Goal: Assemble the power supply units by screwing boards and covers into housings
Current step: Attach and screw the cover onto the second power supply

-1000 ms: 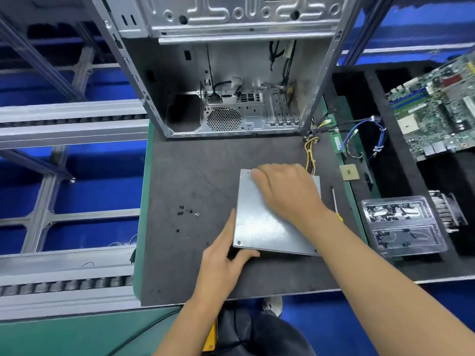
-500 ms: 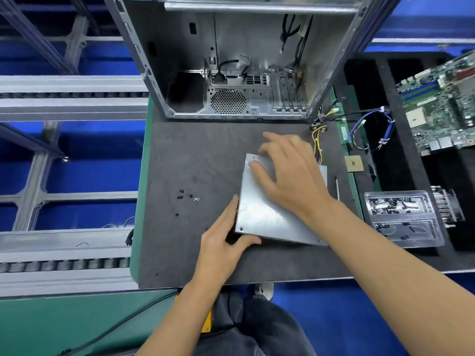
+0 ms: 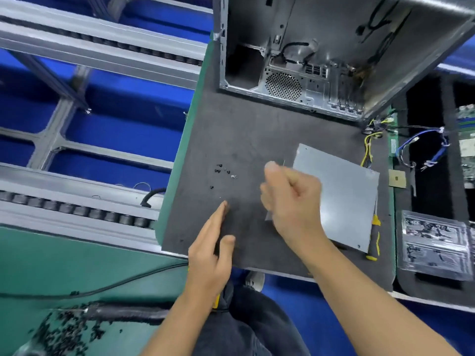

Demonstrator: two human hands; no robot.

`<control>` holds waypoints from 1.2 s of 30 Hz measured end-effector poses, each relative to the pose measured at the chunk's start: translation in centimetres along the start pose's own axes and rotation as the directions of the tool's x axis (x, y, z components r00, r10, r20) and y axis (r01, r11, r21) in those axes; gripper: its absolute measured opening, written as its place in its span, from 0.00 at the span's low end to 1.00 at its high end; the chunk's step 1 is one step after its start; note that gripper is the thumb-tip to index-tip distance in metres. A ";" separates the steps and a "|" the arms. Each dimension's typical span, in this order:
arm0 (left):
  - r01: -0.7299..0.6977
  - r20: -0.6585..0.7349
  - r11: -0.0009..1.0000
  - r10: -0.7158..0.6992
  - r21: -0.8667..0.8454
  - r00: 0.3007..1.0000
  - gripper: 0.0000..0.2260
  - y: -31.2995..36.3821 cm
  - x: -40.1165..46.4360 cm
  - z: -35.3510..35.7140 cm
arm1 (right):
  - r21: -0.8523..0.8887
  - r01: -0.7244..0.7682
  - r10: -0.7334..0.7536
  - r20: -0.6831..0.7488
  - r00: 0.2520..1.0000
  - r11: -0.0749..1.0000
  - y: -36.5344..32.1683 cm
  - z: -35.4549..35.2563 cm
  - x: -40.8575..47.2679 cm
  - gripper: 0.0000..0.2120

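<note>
A flat grey metal cover plate (image 3: 344, 201) lies on the dark mat (image 3: 244, 129), right of centre. My right hand (image 3: 293, 199) hovers over the plate's left edge with fingers curled and thumb up; it is blurred and nothing shows inside it. My left hand (image 3: 213, 250) lies flat with straight fingers on the mat near the front edge, apart from the plate. A few small black screws (image 3: 222, 172) are scattered on the mat to the left of my right hand. An open metal computer case (image 3: 282, 86) stands at the back of the mat.
A yellow-handled screwdriver (image 3: 375, 227) lies along the plate's right edge. Yellow wires (image 3: 367, 152), a chip (image 3: 397, 178), a clear plastic tray (image 3: 434, 242) and a green circuit board (image 3: 466, 150) sit to the right. A power screwdriver (image 3: 123, 313) and loose screws (image 3: 64, 332) lie lower left by a roller conveyor (image 3: 77, 209).
My right hand has lifted off the plate, curled and moved left. My left hand has let go of the plate's near corner and drawn back left. The view has swung left.
</note>
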State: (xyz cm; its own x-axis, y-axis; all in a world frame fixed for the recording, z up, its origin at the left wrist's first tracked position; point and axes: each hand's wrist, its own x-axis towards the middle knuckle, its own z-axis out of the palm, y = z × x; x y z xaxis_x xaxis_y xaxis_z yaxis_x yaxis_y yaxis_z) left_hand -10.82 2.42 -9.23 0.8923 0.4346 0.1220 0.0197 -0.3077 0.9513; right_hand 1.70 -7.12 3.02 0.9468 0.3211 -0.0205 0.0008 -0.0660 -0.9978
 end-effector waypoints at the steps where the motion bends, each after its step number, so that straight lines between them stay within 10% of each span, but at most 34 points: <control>1: -0.001 -0.027 1.000 0.001 -0.011 1.000 0.22 -0.1 0.0 -0.3 | 0.126 0.013 -0.009 -0.029 1.000 0.992 -0.4 -0.7 0.4 0.24; 4: 0.021 -0.093 1.000 -0.022 -0.016 0.995 0.17 0.1 0.3 -0.8 | 0.389 0.038 0.042 -0.197 0.979 0.921 -1.4 -4.0 1.7 0.23; 11: 0.100 -0.255 0.975 -0.047 0.199 0.966 0.07 0.0 3.2 -3.4 | 0.160 0.059 -0.004 -0.321 0.947 0.985 1.5 -7.3 2.0 0.25; 21: -0.130 0.058 0.785 0.119 0.606 0.991 0.04 -0.4 9.5 -2.5 | 0.075 0.041 -0.021 -0.253 0.967 0.996 2.6 -7.6 2.0 0.23; 36: -0.296 0.208 0.774 0.215 0.559 0.954 0.05 -0.2 12.2 1.2 | -0.030 -0.017 0.008 -0.280 0.960 0.999 3.2 -8.1 1.9 0.23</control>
State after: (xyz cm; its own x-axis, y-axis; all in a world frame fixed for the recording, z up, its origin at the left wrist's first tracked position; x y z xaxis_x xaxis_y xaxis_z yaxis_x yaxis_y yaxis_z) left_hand 0.59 6.80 -8.28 0.9495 0.1723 0.2621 0.0029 -0.8404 0.5420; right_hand 6.13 -14.41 0.30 0.9990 0.0433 -0.0096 -0.0053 -0.0998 -0.9950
